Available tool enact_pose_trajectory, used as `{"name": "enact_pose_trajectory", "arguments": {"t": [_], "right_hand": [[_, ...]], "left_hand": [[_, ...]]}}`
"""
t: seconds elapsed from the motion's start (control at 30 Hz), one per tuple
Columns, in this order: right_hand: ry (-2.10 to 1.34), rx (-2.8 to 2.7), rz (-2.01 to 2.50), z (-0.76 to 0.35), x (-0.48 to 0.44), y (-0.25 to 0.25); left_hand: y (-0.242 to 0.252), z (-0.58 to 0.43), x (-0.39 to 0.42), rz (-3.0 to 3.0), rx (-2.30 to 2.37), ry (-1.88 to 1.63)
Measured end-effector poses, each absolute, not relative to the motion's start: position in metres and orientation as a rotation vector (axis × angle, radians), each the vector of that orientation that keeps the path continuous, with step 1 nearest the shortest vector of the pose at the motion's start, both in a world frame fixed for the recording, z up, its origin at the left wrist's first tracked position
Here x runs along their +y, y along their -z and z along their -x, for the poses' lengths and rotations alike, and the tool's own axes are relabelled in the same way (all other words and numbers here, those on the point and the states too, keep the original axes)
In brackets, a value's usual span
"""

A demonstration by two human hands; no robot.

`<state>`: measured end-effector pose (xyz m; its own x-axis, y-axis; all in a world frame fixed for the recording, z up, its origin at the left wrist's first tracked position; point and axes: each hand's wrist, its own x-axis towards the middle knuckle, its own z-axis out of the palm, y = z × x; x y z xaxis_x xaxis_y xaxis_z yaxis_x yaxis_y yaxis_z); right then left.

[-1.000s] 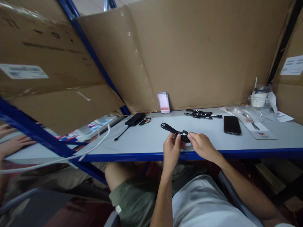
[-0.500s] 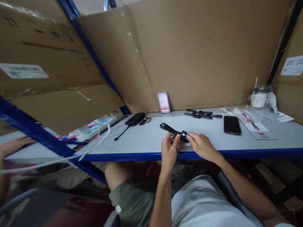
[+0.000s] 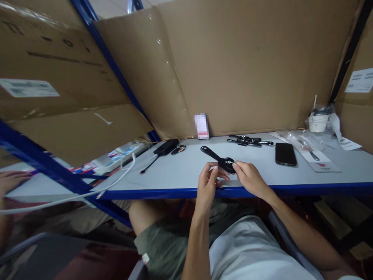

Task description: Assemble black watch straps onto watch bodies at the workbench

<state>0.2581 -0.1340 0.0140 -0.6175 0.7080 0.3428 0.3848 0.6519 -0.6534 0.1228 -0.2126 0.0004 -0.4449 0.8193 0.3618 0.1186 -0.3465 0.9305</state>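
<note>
A black spokeshave [image 3: 226, 165] is held just above the table near its front edge. One long handle, with a hole at its tip, points up and left, and a small silver-coloured part shows on the middle body. My right hand [image 3: 250, 178] pinches the right end of the tool, hiding its other handle. My left hand [image 3: 207, 182] is curled at the lower left of the body, thumb and fingers against it. Several similar black spokeshaves [image 3: 247, 141] lie in a pile toward the back of the table.
A dark phone [image 3: 286, 154] lies right of the pile, beside plastic packaging [image 3: 305, 140] on a card. A lit phone [image 3: 201, 126] leans on the cardboard wall. Left are a black box with a cable [image 3: 166, 147], keys [image 3: 178, 149] and a white cable [image 3: 128, 171]. Another person's hand [image 3: 13, 181] rests far left.
The spokeshave has turned in my hands, so its middle body now shows a different face. Its free handle has tilted up, and my right hand has shifted slightly right.
</note>
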Motion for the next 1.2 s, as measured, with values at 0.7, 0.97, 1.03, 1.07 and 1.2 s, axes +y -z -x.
{"name": "enact_pose_trajectory", "arguments": {"t": [0.7, 0.97, 1.03, 1.07, 1.2], "right_hand": [[-0.748, -2.315, 0.783, -0.258, -0.135, -0.0143], [-0.721, -2.333, 0.793, -0.2567, -0.1359, -0.0139], [-0.714, -2.334, 0.8, -0.2564, -0.1356, -0.0136], [-0.711, -2.332, 0.805, -0.2563, -0.1356, -0.0137], [-0.732, -2.318, 0.804, -0.2564, -0.1359, -0.0149]], "left_hand": [[0.0031, -0.1224, -0.2094, -1.229, 1.414, -1.851], [0.0024, -0.1264, -0.2102, -1.228, 1.43, -1.891], [0.0026, -0.1273, -0.2099, -1.235, 1.437, -1.899], [0.0028, -0.1276, -0.2096, -1.238, 1.439, -1.902], [0.0043, -0.1278, -0.209, -1.239, 1.425, -1.909]]}}
